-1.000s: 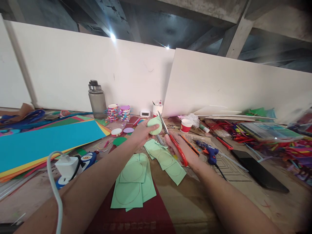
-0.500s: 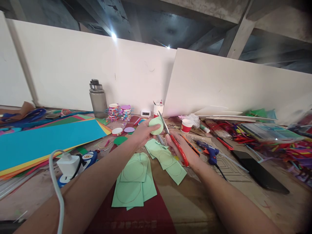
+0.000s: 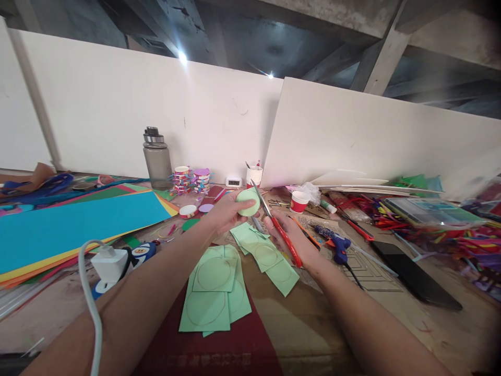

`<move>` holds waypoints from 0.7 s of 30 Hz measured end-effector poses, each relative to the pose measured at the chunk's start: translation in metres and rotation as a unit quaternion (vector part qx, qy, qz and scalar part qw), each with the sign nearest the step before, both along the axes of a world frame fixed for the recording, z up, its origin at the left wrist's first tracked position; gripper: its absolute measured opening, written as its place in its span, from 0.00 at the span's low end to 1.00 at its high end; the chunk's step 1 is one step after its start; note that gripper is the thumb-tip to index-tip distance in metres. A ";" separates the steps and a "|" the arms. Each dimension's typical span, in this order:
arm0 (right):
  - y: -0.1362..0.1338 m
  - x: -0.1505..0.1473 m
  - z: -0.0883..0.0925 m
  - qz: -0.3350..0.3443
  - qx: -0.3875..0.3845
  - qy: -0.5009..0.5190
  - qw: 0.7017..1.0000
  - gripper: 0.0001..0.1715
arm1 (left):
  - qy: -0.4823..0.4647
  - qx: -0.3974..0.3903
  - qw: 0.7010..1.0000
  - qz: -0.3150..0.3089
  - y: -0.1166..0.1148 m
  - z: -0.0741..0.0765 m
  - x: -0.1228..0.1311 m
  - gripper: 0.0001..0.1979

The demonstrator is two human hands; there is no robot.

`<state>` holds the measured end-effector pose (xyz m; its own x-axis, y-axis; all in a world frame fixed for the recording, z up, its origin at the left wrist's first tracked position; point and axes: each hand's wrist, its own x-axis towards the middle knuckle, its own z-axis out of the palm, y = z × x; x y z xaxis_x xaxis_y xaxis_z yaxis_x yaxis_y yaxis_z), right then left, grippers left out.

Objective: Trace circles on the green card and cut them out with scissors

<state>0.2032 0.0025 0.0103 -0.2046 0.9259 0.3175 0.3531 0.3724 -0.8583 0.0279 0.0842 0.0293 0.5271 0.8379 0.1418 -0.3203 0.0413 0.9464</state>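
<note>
A light green paper circle (image 3: 248, 202) is pinched between the thumb and fingers of my left hand (image 3: 228, 211). My right hand (image 3: 291, 235) grips red-handled scissors (image 3: 287, 240), their blades pointing up and away beside the circle's right edge. Whether the blades touch the paper I cannot tell. Below my hands lie two groups of light green paper squares with circles drawn on them: one group (image 3: 213, 274) on the dark red strip, the other (image 3: 266, 254) just under the scissors.
Coloured sheets (image 3: 86, 224) and a white charger with cable (image 3: 109, 266) lie left. A grey bottle (image 3: 157, 162) stands at the back. Rightward are a red paper cup (image 3: 299, 201), a blue glue gun (image 3: 341, 248), a black phone (image 3: 417, 274) and a clear plastic box (image 3: 434, 209).
My left hand and the paper circle have shifted slightly left, and the circle has turned a little. The scissors have moved slightly left as well.
</note>
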 end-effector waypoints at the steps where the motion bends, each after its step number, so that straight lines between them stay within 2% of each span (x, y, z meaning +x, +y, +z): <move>1: 0.001 0.000 -0.001 -0.001 0.007 -0.006 1.000 0.15 | 0.004 0.002 1.000 -0.004 0.000 -0.001 0.000 0.23; 5: 0.003 0.001 -0.003 -0.001 0.040 -0.020 0.999 0.11 | 0.018 0.010 1.000 -0.019 0.001 -0.003 0.001 0.21; 8: 0.002 0.000 -0.002 -0.006 0.024 -0.012 1.000 0.12 | 0.022 0.011 0.999 -0.023 0.002 -0.003 0.001 0.20; 15: -0.001 -0.001 -0.001 -0.007 -0.006 0.005 1.000 0.19 | 0.032 0.034 0.998 -0.041 -0.001 0.002 -0.001 0.20; 21: -0.001 0.000 -0.002 0.009 -0.017 0.014 1.000 0.22 | 0.053 0.057 0.995 -0.062 -0.001 0.006 -0.006 0.18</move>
<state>0.2029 0.0014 0.0082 -0.2125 0.9326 0.2918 0.3233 0.3489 -0.8796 0.0221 0.0833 0.0349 0.6422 0.7476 0.1692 -0.2167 -0.0346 0.9756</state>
